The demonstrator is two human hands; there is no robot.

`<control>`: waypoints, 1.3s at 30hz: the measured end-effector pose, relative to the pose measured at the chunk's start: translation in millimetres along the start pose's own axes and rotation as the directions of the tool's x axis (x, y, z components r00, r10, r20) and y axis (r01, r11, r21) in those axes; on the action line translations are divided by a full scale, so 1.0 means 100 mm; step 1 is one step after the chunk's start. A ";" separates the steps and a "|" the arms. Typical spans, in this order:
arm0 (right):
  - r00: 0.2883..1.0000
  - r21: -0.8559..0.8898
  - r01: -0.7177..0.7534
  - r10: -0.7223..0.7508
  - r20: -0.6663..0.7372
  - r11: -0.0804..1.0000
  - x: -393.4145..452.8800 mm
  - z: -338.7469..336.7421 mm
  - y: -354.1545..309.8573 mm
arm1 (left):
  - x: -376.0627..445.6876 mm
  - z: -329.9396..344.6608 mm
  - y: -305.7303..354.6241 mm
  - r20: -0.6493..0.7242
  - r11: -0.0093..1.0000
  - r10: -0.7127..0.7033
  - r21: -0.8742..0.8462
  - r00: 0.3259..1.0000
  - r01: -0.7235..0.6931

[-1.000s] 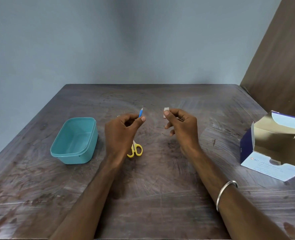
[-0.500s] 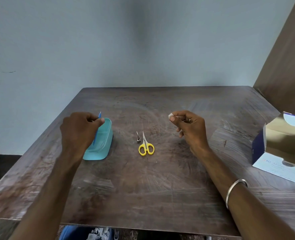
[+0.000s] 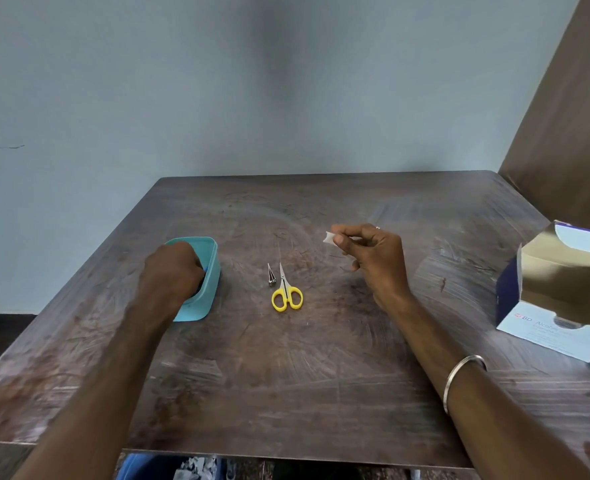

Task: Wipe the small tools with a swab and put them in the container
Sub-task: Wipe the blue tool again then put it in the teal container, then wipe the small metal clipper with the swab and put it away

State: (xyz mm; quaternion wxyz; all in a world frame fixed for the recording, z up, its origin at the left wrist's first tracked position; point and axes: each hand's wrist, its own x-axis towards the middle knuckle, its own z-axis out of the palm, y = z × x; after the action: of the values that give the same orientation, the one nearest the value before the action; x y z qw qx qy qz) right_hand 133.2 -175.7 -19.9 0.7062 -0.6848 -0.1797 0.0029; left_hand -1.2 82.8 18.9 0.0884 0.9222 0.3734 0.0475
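My left hand [image 3: 170, 271] reaches down into the teal container [image 3: 210, 271] at the left of the table, fingers curled; only a sliver of the blue tool [image 3: 205, 269] shows by the fingers. My right hand [image 3: 369, 258] hovers above the table to the right and pinches a small white swab [image 3: 329, 238] between thumb and forefinger. Between the hands lie yellow-handled scissors [image 3: 286, 292] and a small metal nail clipper [image 3: 271, 274], flat on the wood.
An open white and blue swab box [image 3: 556, 299] sits at the table's right edge. The dark wooden table [image 3: 286, 375] ends close to me; a blue bin [image 3: 148, 467] with scraps shows below its front edge. A brown panel stands at the right.
My left hand carried the blue tool leftward from the table's middle and has dropped into the teal container. The right hand stayed raised with the swab. The scissors and clipper came into view.
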 end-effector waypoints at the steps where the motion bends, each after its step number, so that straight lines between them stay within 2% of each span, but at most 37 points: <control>1: 1.000 -0.005 0.002 -0.002 0.004 1.000 0.00 0.00 0.01 | 0.01 0.01 0.00 0.006 1.000 0.003 0.008 1.000 -0.003; 5: 1.000 -0.012 -0.012 0.013 0.008 1.000 0.02 0.01 0.02 | 0.01 -0.02 0.00 0.012 1.000 0.021 0.019 1.000 -0.021; 8: 1.000 -0.022 -0.003 0.004 0.010 1.000 0.03 0.00 0.03 | -0.04 -0.05 0.03 -0.140 0.996 0.071 -0.039 0.988 -0.077; 10: 1.000 -0.058 0.018 -0.017 0.014 0.998 0.02 0.01 0.03 | -0.12 -0.10 0.10 -0.337 0.986 0.122 -0.066 0.934 -0.152; 12: 0.999 -0.076 0.037 -0.036 0.020 0.996 0.02 0.02 0.03 | -0.23 -0.15 0.23 -0.518 0.963 0.175 -0.087 0.838 -0.255; 14: 0.999 -0.070 0.046 -0.044 0.027 0.997 0.01 0.03 0.02 | -0.35 -0.19 0.40 -0.596 0.932 0.221 -0.104 0.772 -0.347; 16: 0.998 -0.047 0.048 -0.046 0.037 0.998 0.00 0.04 0.01 | -0.43 -0.19 0.58 -0.573 0.910 0.256 -0.130 0.779 -0.394; 19: 0.998 -0.058 0.051 -0.048 0.047 0.997 0.01 0.01 0.01 | -0.43 -0.06 0.76 -0.446 0.901 0.288 -0.173 0.848 -0.397; 22: 0.997 -0.154 0.069 -0.065 0.033 0.986 0.04 -0.01 0.06 | -0.36 0.12 0.84 -0.311 0.932 0.277 -0.144 0.909 -0.333; 25: 0.997 -0.210 0.077 -0.077 0.013 0.975 0.06 0.00 0.12 | -0.28 0.29 0.86 -0.166 0.962 0.209 -0.141 0.964 -0.233; 30: 0.995 -0.271 0.097 -0.103 -0.011 0.958 0.11 0.00 0.21 | -0.19 0.42 0.86 -0.060 0.977 0.165 -0.129 0.985 -0.171; 35: 0.994 -0.252 0.083 -0.097 -0.042 0.964 0.11 0.03 0.22 | -0.11 0.41 0.88 -0.046 0.974 0.183 -0.127 0.982 -0.188; 39: 0.996 -0.218 0.058 -0.071 -0.052 0.974 0.09 0.03 0.17 | -0.11 0.39 0.91 -0.145 0.955 0.159 -0.226 0.977 -0.189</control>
State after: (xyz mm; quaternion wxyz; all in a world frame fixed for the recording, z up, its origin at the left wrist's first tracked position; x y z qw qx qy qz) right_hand 144.7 -170.0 -34.1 0.6322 -0.7513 -0.1798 -0.0600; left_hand 59.0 6.4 -1.8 0.1707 0.9294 0.2869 0.1572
